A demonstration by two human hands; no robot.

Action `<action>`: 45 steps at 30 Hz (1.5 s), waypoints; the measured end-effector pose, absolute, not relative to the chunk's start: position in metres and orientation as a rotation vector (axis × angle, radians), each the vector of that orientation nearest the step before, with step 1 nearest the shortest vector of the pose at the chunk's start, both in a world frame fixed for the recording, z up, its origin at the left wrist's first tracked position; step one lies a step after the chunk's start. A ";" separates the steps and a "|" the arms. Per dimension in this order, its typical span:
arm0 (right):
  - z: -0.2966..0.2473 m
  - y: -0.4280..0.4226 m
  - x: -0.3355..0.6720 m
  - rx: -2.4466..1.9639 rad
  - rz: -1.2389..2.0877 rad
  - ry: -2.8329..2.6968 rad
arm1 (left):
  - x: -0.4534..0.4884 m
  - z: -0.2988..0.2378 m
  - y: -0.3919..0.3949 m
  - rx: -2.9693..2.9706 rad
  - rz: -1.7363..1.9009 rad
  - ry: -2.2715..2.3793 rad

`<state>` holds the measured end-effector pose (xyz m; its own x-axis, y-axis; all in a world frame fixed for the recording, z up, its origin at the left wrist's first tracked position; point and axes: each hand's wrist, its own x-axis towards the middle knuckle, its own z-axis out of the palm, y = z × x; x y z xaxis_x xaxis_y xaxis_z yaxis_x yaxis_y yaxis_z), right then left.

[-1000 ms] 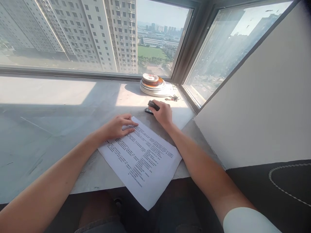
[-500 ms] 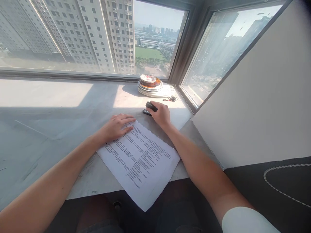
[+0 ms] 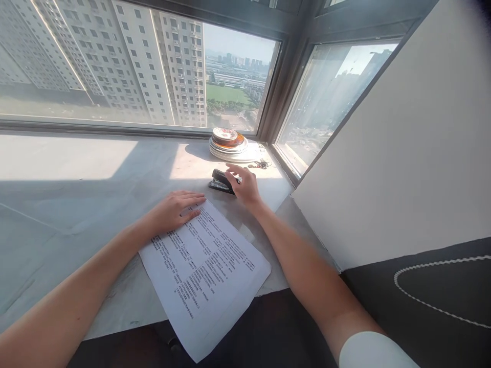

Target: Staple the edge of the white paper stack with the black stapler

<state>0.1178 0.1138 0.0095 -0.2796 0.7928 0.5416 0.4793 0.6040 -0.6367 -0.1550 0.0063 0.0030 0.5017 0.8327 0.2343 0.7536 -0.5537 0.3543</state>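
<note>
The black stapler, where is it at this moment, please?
In the head view, the stapler sits just left of centre, by the right hand, between paper and stacked plates.

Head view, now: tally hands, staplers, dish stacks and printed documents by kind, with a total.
Hands: 2 (left hand, right hand)
Black stapler: 1
Dish stack: 1
Printed document: 1
Total: 5

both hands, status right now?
Left hand: open, lying on the printed paper, grasping nothing.
Right hand: open, fingers parted at the black stapler; whether it touches can't be told.
</note>
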 end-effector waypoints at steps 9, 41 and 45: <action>-0.014 0.151 0.167 -1.652 0.352 -1.710 | -0.158 -0.001 0.003 2.487 0.572 1.439; 0.010 0.118 0.130 -0.837 0.531 -2.171 | -0.159 -0.005 0.008 2.436 0.698 1.582; 0.009 0.119 0.135 -0.917 0.674 -2.204 | -0.161 -0.003 0.005 2.383 0.728 1.619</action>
<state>0.1354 0.1193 0.0085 -0.5446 0.7546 0.3660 0.4207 0.6233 -0.6591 -0.1612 0.0049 -0.0029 0.2912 0.9091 0.2980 0.8260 -0.3961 0.4011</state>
